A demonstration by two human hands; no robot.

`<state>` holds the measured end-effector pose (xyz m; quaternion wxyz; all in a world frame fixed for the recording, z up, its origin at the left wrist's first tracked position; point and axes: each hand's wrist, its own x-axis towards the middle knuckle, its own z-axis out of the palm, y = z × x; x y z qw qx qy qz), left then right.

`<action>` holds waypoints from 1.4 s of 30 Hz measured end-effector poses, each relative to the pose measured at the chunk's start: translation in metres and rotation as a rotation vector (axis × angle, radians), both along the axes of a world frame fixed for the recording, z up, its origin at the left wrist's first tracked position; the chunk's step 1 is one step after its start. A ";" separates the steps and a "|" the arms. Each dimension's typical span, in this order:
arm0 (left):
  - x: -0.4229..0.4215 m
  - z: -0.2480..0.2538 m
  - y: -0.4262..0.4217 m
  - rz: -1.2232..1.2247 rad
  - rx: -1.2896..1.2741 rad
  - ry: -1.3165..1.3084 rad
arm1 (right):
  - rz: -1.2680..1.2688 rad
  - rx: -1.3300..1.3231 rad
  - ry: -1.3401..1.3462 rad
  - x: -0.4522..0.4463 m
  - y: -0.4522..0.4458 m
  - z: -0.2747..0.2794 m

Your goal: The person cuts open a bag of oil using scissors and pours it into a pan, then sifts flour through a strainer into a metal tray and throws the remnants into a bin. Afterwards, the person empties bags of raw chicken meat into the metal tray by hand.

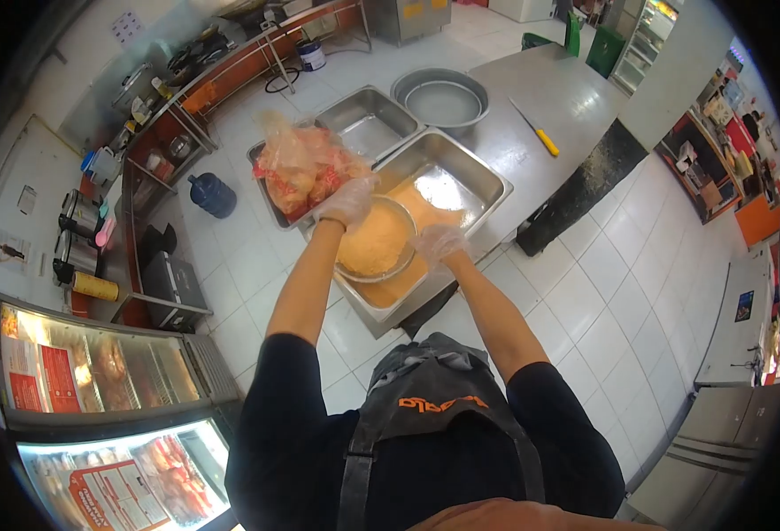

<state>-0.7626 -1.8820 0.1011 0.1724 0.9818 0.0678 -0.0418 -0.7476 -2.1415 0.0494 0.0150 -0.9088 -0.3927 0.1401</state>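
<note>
A round sieve (410, 257) heaped with pale orange breading flour (372, 237) is over a deep steel pan (487, 181). My left hand (348, 203), in a clear plastic glove, grips its far left rim. On the right side of the rim my right hand (439, 243), gloved the same way, is closed too, its fingertips partly hidden. More of the orange powder lies in the pan, around and beyond the sieve. Close to my left hand, a clear plastic bag (301, 164) with reddish contents rests in another steel tray.
Behind stand a second steel pan (368, 124) and a round grey basin (443, 97). A yellow-handled knife (545, 142) lies on the steel table (505, 106). A blue water jug (212, 195) is on the floor at left, and a lit display fridge (124, 478) is at lower left.
</note>
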 end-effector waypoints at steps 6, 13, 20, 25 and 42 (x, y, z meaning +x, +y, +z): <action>-0.075 -0.013 -0.007 0.382 -0.764 -0.761 | 0.383 -0.034 -0.029 0.035 0.013 -0.025; -0.184 -0.016 -0.031 0.890 -1.299 -0.806 | 0.165 -0.086 -0.112 0.012 -0.045 -0.019; -0.149 -0.113 -0.082 0.780 0.637 -0.161 | 0.025 0.185 -0.140 0.018 -0.091 -0.034; -0.115 -0.070 -0.130 -0.264 2.754 0.645 | -0.536 0.920 0.446 -0.002 -0.079 -0.106; -0.064 -0.087 -0.155 -1.981 3.182 2.049 | -0.124 0.827 0.269 0.008 -0.062 -0.075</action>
